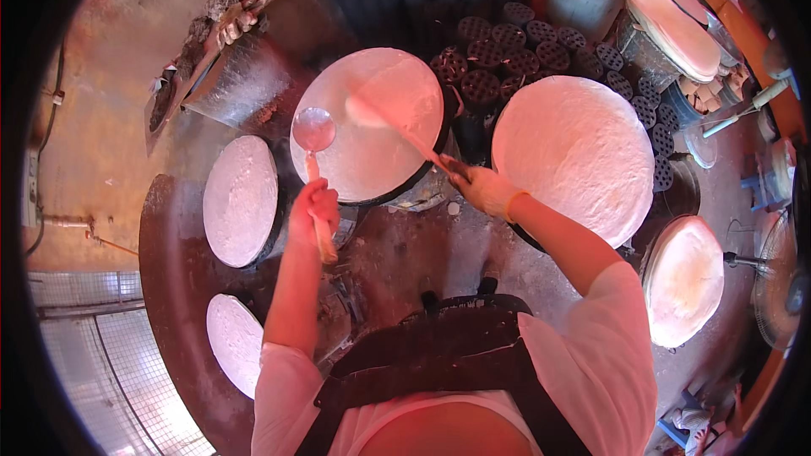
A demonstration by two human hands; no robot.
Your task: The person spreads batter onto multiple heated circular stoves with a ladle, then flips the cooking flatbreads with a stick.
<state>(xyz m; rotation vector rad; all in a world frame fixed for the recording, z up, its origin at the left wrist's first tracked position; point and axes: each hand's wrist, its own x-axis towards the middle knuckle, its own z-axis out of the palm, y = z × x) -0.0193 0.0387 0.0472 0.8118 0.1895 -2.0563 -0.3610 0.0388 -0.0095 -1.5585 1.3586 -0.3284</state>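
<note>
My left hand (315,210) is closed around the wooden handle of a round-headed ladle (314,129), held upright over the left edge of a large round griddle (374,171) coated with a pale layer. My right hand (485,189) grips the dark end of a long-handled tool (412,139). Its far end reaches over the middle of that griddle, where a pale rounded patch (366,111) shows; blur hides the shape of the tool's head. Just beyond my right wrist, a thick white round flatbread or dough sheet (573,158) covers another griddle.
Black perforated coal briquettes (521,63) stand stacked behind the griddles. Smaller white-covered griddles are at left (242,202) and lower left (234,342). Another round flatbread (687,282) lies at right, near a standing fan (779,285). A metal box (241,85) stands back left.
</note>
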